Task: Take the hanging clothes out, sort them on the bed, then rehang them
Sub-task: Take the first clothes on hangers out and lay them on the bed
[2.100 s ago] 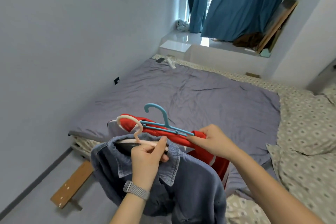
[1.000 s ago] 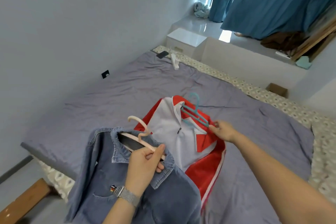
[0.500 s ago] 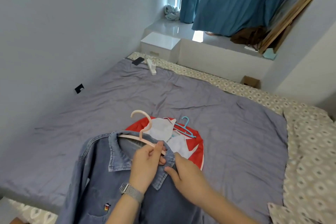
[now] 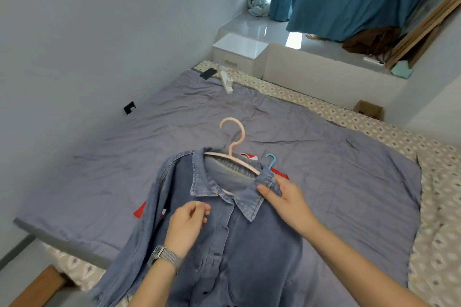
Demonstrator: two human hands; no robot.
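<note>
While the denim shirt [image 4: 224, 232] lies face-up on the bed [image 4: 336, 182], on its pink hanger [image 4: 233, 149], we have both hands at its upper front. Our right hand [image 4: 287, 202] pinches the right tip of the collar, thumb on top of the fabric. Our left hand [image 4: 187, 222] hovers over the chest just beside the button placket, fingers loosely curled and holding nothing that we can see.

Underneath the shirt lies the red and white garment [image 4: 278, 172], almost wholly covered; only red slivers show at the right shoulder and by the left sleeve, and its blue hanger [image 4: 271, 161] hook pokes out beside the collar.

What the next move turns on, we judge, is the shirt's long axis: it runs from the hanger hook, which points away from us toward the far end of the bed, straight back to the hem near our body, with the left sleeve trailing over the near edge of the mattress. The collar and hanger neck lie just ahead of both hands, and the right one is nearer. Freeing the hanger likely means drawing it out toward the hook end.
</note>
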